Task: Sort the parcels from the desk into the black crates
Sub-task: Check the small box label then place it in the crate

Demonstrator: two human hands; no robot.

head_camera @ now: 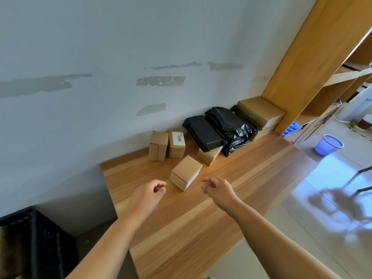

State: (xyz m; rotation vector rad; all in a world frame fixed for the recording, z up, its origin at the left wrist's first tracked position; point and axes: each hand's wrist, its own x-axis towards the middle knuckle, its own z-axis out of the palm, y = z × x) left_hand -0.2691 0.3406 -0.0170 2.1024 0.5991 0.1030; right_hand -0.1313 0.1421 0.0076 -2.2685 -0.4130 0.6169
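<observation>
While both arms reach fwd over the wooden desk [201,228], neither hand holds anything. Left hand [150,193]: fingers loosely curled toward the palm, nothing in it, hovering just left of the nearest small cardboard box [185,172], not touching as far as I can tell. Right hand [218,189]: fingers also loosely curled, thumb and forefinger close together, nothing between them, just right of the same box. Box sits between the two hands, turned at an angle to the desk edge, white label strip on its right face.

Other parcels, all toward the back of the desk by the wall [100,57]:
- tall brown box [158,146], upright, touching or almost touching the wall.
- labelled brown box [176,144] w/ barcode sticker on top, just right of the tall one.
- low brown box [209,156], partly under a flat black parcel [204,132] that leans over it.
- crumpled black poly bag [231,127] right of the flat black parcel, touching it.
- large brown carton [260,110] at far end, stacked on another carton, against the wooden shelf unit [298,67].

Black crate [36,242] on the floor at lower left, beside the desk's near-left end; contents not clear, blurred.

Blue bucket [328,144] on the tiled floor at right, well apart from the desk.
</observation>
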